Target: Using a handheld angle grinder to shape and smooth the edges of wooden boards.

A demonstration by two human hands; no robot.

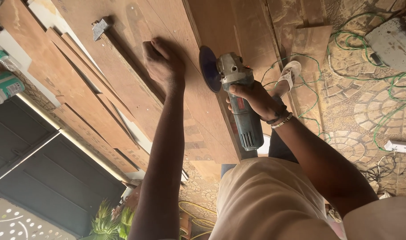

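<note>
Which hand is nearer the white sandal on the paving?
Right. The right hand, gripping the grinder, is just beside the sandal; the left hand rests on the board beyond the grinder.

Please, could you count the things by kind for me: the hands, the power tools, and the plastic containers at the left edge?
Hands: 2, the left hand on the wooden board and the right hand around the tool
Angle grinder: 1
Plastic containers: 2, a clear bottle and a white-and-teal tub
Total: 5
</note>
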